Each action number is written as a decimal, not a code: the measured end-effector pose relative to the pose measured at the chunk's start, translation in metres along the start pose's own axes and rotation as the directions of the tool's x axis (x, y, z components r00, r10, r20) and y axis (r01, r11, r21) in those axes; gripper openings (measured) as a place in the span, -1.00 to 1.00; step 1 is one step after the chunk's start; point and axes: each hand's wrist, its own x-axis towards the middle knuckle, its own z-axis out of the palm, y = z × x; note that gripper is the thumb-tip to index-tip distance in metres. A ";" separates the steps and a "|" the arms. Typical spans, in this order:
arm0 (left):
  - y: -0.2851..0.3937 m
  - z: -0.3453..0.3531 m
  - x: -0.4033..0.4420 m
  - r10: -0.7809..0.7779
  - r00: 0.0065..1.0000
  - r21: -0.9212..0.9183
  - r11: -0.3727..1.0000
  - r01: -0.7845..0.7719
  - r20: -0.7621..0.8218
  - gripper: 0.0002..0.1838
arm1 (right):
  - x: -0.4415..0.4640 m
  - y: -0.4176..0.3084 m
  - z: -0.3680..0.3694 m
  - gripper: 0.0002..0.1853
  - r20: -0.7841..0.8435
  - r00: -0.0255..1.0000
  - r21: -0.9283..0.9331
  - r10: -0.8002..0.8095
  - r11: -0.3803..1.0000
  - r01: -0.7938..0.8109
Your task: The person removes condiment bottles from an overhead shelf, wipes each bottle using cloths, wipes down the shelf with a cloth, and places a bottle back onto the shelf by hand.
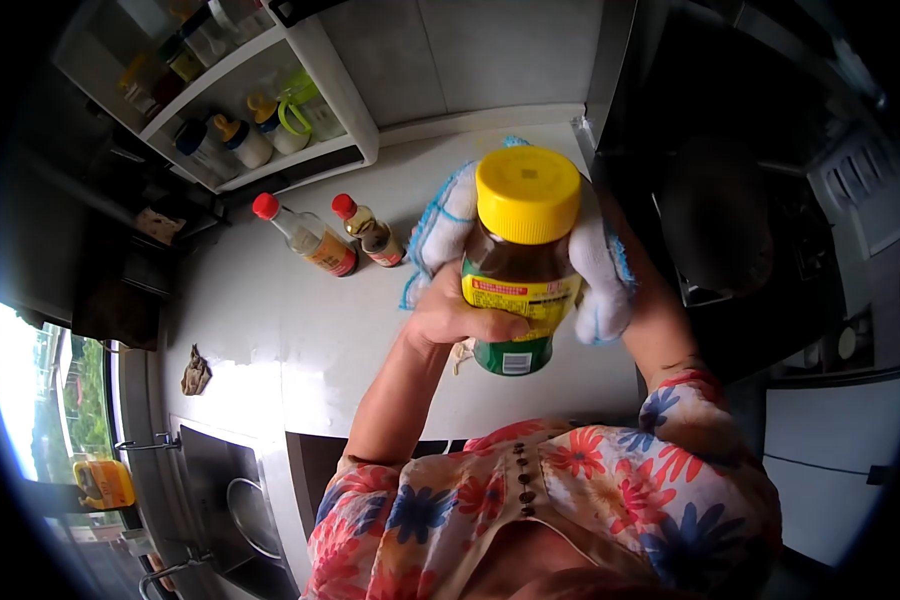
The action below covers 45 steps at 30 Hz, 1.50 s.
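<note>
A jar with a yellow screw lid (528, 195) and a green and yellow label is held up over the counter in front of me. My left hand (455, 318) grips its lower left side, thumb lying across the label. A white cloth with blue edging (602, 262) wraps behind the jar and shows on both sides of it. My right hand (610, 205) is on the right, behind the jar and cloth, holding the cloth against the jar; its fingers are mostly hidden. The jar stands upright, tilted slightly towards me, with its lid on.
Two red-capped bottles, a larger one (315, 240) and a smaller one (368, 232), stand on the white counter (310, 350). Behind is a white shelf (355, 110) with several jars. A sink (220, 470) lies lower left, a dark stove (730, 240) right. A crumpled brown scrap (196, 371) lies left.
</note>
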 end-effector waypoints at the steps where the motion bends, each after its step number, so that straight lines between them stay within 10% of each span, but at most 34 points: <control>1: -0.005 0.004 0.000 0.028 0.998 -0.093 0.995 -0.023 0.061 -0.19 | -0.008 -0.004 0.010 -0.46 -0.042 0.999 0.042 -0.004 0.999 0.006; 3: -0.007 0.006 -0.001 0.096 0.992 -0.072 0.993 -0.090 0.078 -0.11 | -0.021 -0.003 0.021 -0.47 -0.331 0.942 -0.085 -0.058 0.996 0.031; 6: 0.006 0.014 0.001 0.015 0.976 0.061 0.998 -0.001 -0.216 -0.34 | 0.003 -0.002 0.000 -0.38 -0.180 0.983 -0.262 0.019 0.963 -0.067; 11: -0.013 0.004 0.032 0.418 0.758 0.598 0.800 -0.046 -0.501 -0.54 | 0.033 0.028 -0.026 -0.24 -0.145 0.989 -0.142 -0.005 0.990 -0.016; 15: -0.018 -0.003 0.054 0.615 0.645 0.860 0.490 0.139 -0.454 -0.58 | 0.049 0.055 -0.024 -0.52 -0.409 0.890 -0.466 -0.204 0.885 -0.012; 18: -0.017 -0.010 0.053 0.572 0.706 0.891 0.412 0.194 -0.418 -0.58 | 0.047 0.053 -0.026 -0.68 -0.406 0.891 -0.314 -0.203 0.947 0.073; 23: -0.001 -0.009 0.029 0.185 0.904 0.529 0.847 0.052 -0.385 -0.48 | 0.028 0.032 -0.035 -0.31 -0.191 0.982 -0.071 0.009 0.997 -0.023; 30: -0.002 -0.004 0.027 0.137 0.990 -0.077 0.987 -0.139 -0.026 -0.34 | 0.020 0.057 -0.049 -0.48 -0.138 0.988 0.288 0.069 0.957 -0.027; 35: 0.012 0.003 0.028 0.213 0.938 -0.018 0.974 -0.227 -0.272 -0.39 | 0.002 0.057 -0.012 -0.46 -0.255 0.952 0.555 0.168 0.832 0.002; 36: 0.018 0.005 0.029 0.264 0.904 0.015 0.961 -0.275 -0.337 -0.42 | 0.007 0.065 -0.004 -0.48 -0.515 0.829 0.374 0.216 0.928 -0.009; 38: 0.025 0.001 0.032 0.365 0.846 0.135 0.931 -0.339 -0.388 -0.46 | 0.007 0.060 0.026 -0.49 -0.546 0.835 0.216 0.071 0.975 0.058; 43: 0.033 -0.015 0.031 0.436 0.811 0.256 0.897 -0.359 -0.390 -0.49 | -0.011 0.109 0.007 -0.41 -0.286 0.932 -0.323 -0.224 0.938 0.126; 45: 0.036 -0.014 0.028 0.463 0.809 0.245 0.885 -0.397 -0.363 -0.46 | -0.020 0.112 0.014 -0.30 -0.325 0.940 -0.177 -0.103 0.983 0.047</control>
